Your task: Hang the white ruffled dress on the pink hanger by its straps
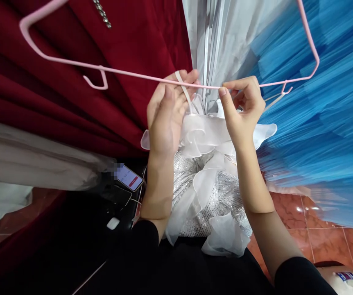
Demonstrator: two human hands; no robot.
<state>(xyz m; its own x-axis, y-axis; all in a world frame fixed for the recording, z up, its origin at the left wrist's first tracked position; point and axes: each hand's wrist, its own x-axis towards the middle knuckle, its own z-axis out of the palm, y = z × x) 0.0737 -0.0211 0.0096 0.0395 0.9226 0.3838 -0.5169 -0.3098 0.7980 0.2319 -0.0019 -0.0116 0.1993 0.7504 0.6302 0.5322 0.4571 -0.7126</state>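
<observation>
A pink clothes hanger (133, 75) spans the upper part of the head view. My right hand (245, 108) pinches its lower bar between thumb and fingers. My left hand (167, 114) is open, palm up behind the bar, with a thin white strap (183, 90) across its stretched fingers. The strap belongs to a white and silver sequined dress (213, 192) with sheer ruffles, which lies below my hands. On the right, another strap (273, 102) runs up to the hanger's small hook (285, 89). The hanger's left hook (98, 82) has nothing on it.
Dark red fabric (127, 37) hangs at left, blue tulle (324, 135) at right, white cloth (244, 24) between. A lit phone (130, 177) and a small white case (113, 223) rest on a black surface at left. Reddish floor tiles (326, 241) show at lower right.
</observation>
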